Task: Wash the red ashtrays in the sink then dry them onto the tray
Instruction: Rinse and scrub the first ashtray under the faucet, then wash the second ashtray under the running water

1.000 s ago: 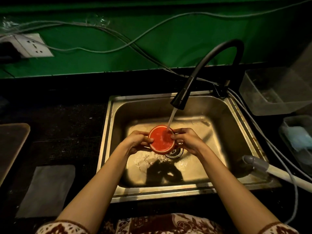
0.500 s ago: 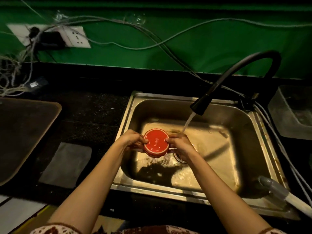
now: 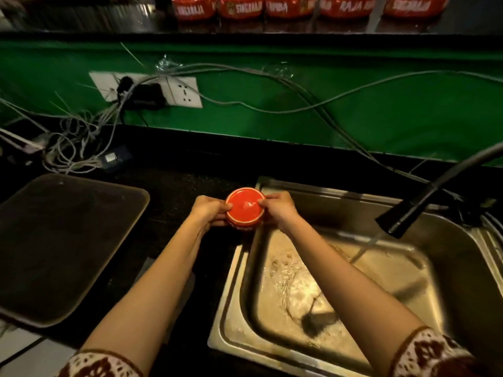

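Note:
A round red ashtray (image 3: 245, 206) is held upside down, its flat base facing up, above the left rim of the steel sink (image 3: 231, 289). My left hand (image 3: 208, 210) grips its left side and my right hand (image 3: 277, 209) grips its right side. A dark rectangular tray (image 3: 62, 240) lies on the black counter to the left. Several more red ashtrays (image 3: 288, 6) stand in a row on the high ledge at the top.
The black faucet (image 3: 408, 210) at the right runs water into the sink basin. A wall socket (image 3: 179, 91) and a tangle of cables (image 3: 76, 140) sit at the back left on the green wall and counter. A grey cloth (image 3: 187, 289) lies partly hidden under my left forearm.
Both hands have carried the ashtray out from under the water stream, leftward to the sink's left rim. My view has swung left and up, bringing the tray and the ledge into sight.

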Demonstrator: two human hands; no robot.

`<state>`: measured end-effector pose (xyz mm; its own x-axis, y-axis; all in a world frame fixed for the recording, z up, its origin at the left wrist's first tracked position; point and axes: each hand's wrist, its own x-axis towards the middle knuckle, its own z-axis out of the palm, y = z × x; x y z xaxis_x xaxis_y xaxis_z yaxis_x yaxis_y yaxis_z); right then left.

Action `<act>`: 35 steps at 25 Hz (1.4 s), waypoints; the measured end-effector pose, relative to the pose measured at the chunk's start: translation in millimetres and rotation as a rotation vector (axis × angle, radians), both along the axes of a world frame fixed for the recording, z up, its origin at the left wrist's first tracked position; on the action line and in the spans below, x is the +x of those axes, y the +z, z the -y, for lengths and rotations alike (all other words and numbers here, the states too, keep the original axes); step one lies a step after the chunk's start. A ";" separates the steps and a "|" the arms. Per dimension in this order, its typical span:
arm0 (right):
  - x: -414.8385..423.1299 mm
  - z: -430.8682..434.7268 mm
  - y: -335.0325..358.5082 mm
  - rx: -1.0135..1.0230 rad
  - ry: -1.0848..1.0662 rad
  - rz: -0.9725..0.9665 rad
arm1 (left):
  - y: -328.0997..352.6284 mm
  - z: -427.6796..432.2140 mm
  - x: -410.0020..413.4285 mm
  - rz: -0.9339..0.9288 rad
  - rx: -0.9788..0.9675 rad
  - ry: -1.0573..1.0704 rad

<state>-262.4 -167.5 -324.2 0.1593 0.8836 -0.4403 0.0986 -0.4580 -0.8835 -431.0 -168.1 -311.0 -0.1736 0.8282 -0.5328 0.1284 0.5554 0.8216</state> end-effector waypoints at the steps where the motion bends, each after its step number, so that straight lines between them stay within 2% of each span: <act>1: -13.8 -14.0 -3.1 0.000 -0.017 0.026 | -2.7 -11.6 -10.4 -0.007 0.015 0.033; 7: -75.5 -57.5 -18.1 0.072 0.013 0.138 | -26.7 -62.2 -55.3 -0.144 0.086 0.160; 12: -104.5 -70.1 -22.4 0.111 0.082 0.205 | -41.9 -80.3 -79.9 -0.315 0.075 0.128; 15: -113.9 -73.8 -32.0 0.117 0.066 0.265 | -49.7 -81.3 -84.7 -0.353 0.080 0.111; 21: -111.9 -75.6 -42.6 0.094 0.132 0.221 | -31.9 -72.7 -75.2 -0.473 0.106 0.056; 24: -88.7 -60.1 -14.8 0.121 0.255 0.201 | -15.3 -61.5 -59.3 -0.567 0.154 0.075; 26: -67.6 -57.5 8.1 0.142 0.302 0.272 | 2.5 -54.9 -36.2 -0.572 0.258 0.084; 30: -15.3 -53.1 72.5 0.224 0.346 0.464 | 47.5 -49.9 22.1 -0.446 0.471 -0.099; 35: 80.5 -34.6 160.6 0.359 0.227 0.602 | 123.3 -64.0 105.7 -0.344 0.715 -0.353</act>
